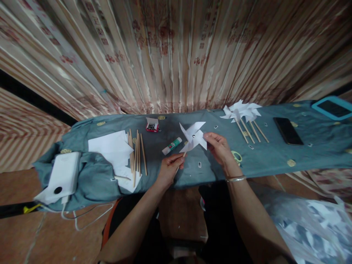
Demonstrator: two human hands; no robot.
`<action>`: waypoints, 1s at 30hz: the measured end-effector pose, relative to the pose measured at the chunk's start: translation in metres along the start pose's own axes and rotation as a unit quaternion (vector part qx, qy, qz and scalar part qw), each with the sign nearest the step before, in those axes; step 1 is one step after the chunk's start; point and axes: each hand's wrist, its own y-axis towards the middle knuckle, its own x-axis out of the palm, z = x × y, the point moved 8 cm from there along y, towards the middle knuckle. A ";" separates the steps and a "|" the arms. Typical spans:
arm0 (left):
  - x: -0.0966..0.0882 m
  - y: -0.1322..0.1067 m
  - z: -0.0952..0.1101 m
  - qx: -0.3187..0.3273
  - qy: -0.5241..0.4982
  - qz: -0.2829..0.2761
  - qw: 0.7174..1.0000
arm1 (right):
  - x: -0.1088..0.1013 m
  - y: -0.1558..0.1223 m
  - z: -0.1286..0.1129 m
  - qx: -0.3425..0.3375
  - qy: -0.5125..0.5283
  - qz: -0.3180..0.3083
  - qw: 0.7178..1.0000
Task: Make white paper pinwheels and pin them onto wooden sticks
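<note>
A white paper pinwheel (195, 136) with a metal pin at its centre is held up over the middle of the cloth-covered table. Its wooden stick is gripped in my left hand (171, 167), fingers wrapped round it. My right hand (219, 146), a bracelet at the wrist, pinches the pinwheel's right blade between thumb and fingers. A glue stick (172, 145) lies just left of the pinwheel. Behind it is a small red box (152, 126) with its lid up and dark metal pieces inside. Several wooden sticks (138, 154) lie left of my left hand.
White paper sheets (108, 146) and a white power bank (64, 172) with a cable are at left. Several finished pinwheels (242, 110), a phone (287, 131), a roll of tape (236, 157) and a blue-framed object (332, 107) lie at right. A plastic bag (310, 223) stands below right.
</note>
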 end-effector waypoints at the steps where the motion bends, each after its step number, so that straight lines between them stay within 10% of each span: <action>1: -0.001 0.000 0.000 0.001 -0.004 0.007 1.000 | 0.000 0.000 0.000 0.001 -0.002 0.000 1.000; 30: -0.009 0.005 0.004 0.029 -0.004 0.047 0.998 | 0.013 -0.005 0.001 -0.009 0.026 -0.017 0.999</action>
